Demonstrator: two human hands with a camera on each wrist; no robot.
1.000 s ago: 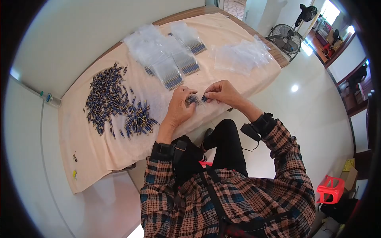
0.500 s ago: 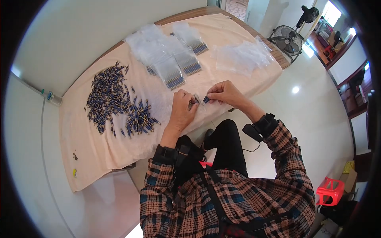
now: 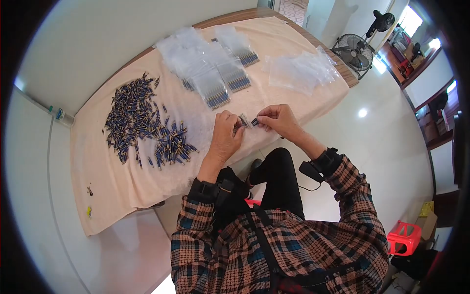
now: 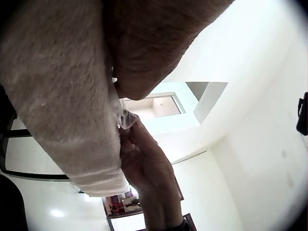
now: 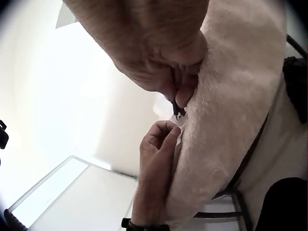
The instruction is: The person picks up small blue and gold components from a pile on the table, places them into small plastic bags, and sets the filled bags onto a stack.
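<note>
My left hand point(image 3: 226, 133) grips a small clear plastic bag point(image 3: 244, 120) at the table's near edge, its fingers hiding most of it. Beside it my right hand point(image 3: 280, 121) pinches several slim dark blue pieces point(image 3: 254, 122) with thumb and fingertips, their ends at the bag. From the right wrist, the dark pieces point(image 5: 177, 107) show below the right thumb, close to the clear plastic point(image 5: 179, 123) that the left hand point(image 5: 156, 161) pinches. In the left wrist view the plastic point(image 4: 127, 119) lies between both hands. Left of them is a heap of loose blue pieces with brass-coloured ends point(image 3: 131, 117).
Filled clear bags point(image 3: 213, 88), each with a row of blue pieces, lie overlapping beyond my hands. Flat clear bags point(image 3: 301, 71) are spread at the right. A pale cloth point(image 3: 112, 196) covers the table. A fan point(image 3: 353, 51) and red stool point(image 3: 404, 238) stand on the floor.
My left hand has turned and shifted slightly right, its fingers covering more of the bag. The right hand stays near the bag with its blue pieces, now a little lower.
</note>
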